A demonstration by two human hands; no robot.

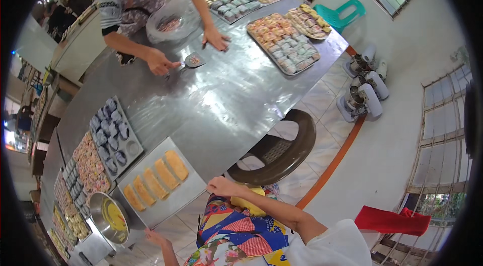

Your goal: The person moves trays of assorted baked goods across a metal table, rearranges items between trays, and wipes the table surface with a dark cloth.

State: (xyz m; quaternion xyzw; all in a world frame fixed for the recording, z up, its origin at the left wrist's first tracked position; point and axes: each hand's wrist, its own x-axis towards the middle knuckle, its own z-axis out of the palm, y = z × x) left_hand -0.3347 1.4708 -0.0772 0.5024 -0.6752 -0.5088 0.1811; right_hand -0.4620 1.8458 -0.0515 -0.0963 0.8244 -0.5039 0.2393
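A flat metal baking tray [181,192] with several golden-brown pastry strips [156,183] lies before me at the edge of the steel table. My right hand [226,186] is closed at its near right corner. At the near left corner, the fingers of my left hand [157,238] hold the rim. Left of the tray stands a steel bowl [94,209] with a yellow mixture [113,216] inside. Just beyond the tray is a muffin pan [132,139] of dark purple cakes [109,126].
Across the steel table [181,104] a co-worker's hand [160,62] is by a scoop [194,60]. Trays of small cakes [288,41] stand farther off. A brown plastic chair [298,160] is against the right edge; stand mixers [362,96] sit by the wall.
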